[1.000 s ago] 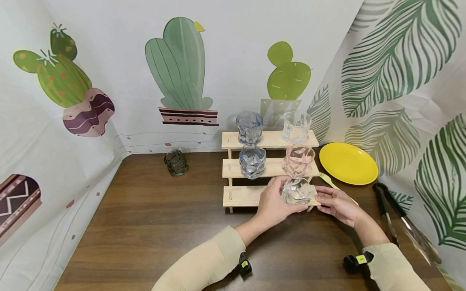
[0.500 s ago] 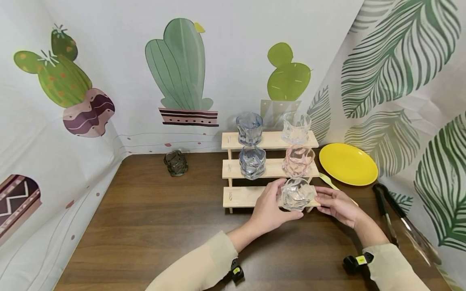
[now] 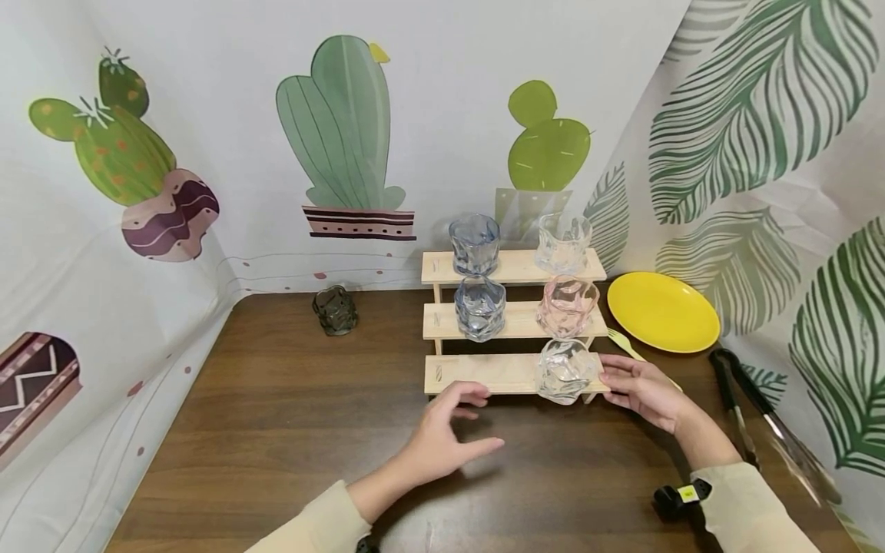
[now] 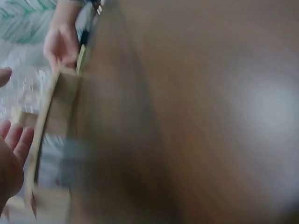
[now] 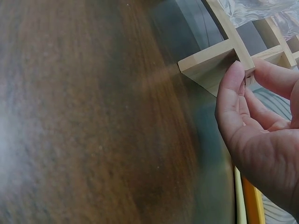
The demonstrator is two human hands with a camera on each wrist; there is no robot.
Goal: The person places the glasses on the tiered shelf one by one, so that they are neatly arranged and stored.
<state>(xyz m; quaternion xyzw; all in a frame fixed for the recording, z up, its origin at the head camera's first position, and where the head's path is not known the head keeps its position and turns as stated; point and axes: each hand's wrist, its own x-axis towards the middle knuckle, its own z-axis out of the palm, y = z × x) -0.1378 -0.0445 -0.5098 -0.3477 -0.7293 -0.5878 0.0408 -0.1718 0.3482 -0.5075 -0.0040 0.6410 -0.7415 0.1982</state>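
A three-tier wooden display stand (image 3: 477,374) stands at the table's back. On its lowest step, at the right, sits a clear glass (image 3: 565,372). A pink glass (image 3: 567,307) and a blue glass (image 3: 480,309) share the middle step; another blue glass (image 3: 474,244) and a clear glass (image 3: 563,243) are on top. My right hand (image 3: 646,394) pinches the right end of the lowest step; the right wrist view shows thumb and finger on the board's corner (image 5: 248,70). Fingers spread and holding nothing, my left hand (image 3: 439,438) hovers in front of the stand's left half.
A dark glass (image 3: 335,310) stands alone at the back left of the brown table (image 3: 276,430). Right of the stand are a yellow plate (image 3: 664,312), a pale yellow fork (image 3: 625,343) and black-handled tongs (image 3: 767,415). A patterned cloth hangs behind.
My left hand has let go of the clear glass on the lowest step and moved left and toward me. The glass stays there. My right hand keeps its place on the stand.
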